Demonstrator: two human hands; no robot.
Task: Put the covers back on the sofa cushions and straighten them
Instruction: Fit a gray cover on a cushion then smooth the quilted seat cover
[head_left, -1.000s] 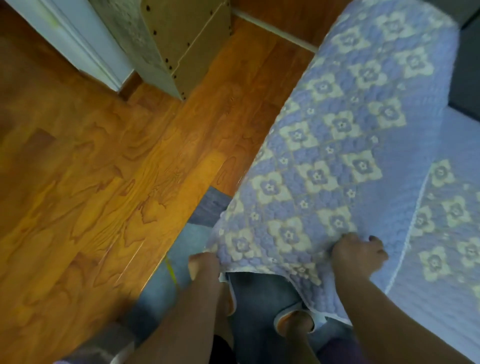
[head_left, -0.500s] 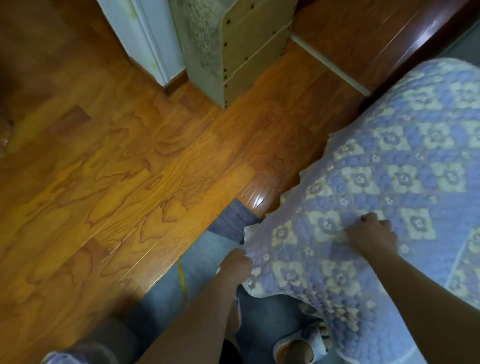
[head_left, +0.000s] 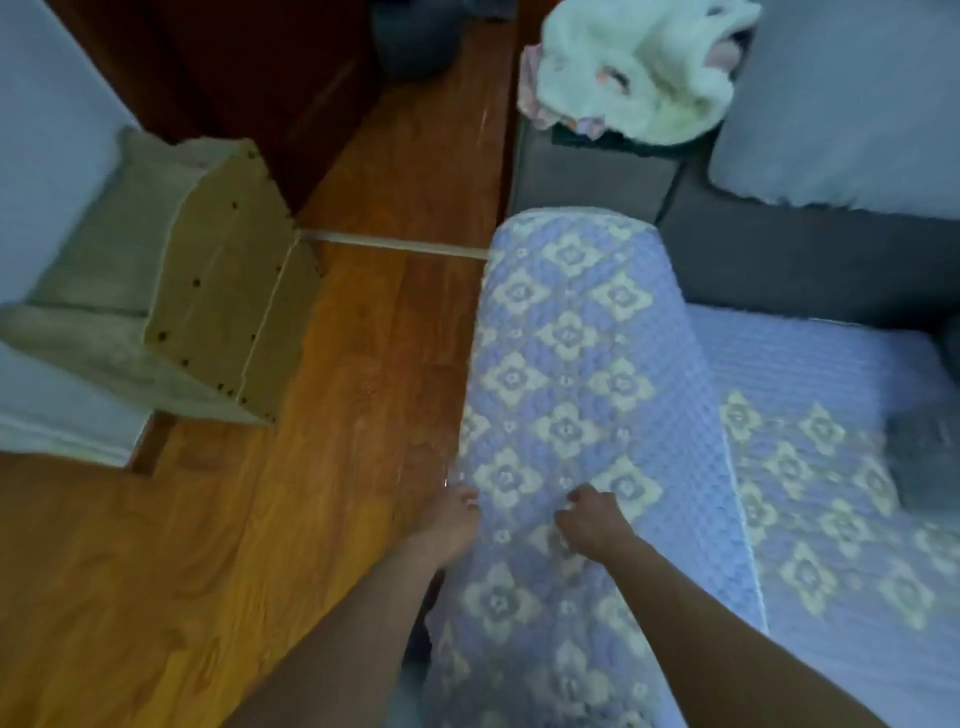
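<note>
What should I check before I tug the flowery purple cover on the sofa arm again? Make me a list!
1. Left hand holding the cover's floor-side edge: ok, its fingers pinch the fabric.
2. Right hand gripping the flowery cover on top: ok, fingers curled into it.
3. Cover reaching the far end of the sofa arm: ok, it wraps over the rounded end.
4. Cover smooth where the hands are: not ok, it bunches between them.
5. Near end of the cover lying straight: cannot tell, the arms hide it and the picture is blurred.
6. Seat cover flat beside the arm: ok.
</note>
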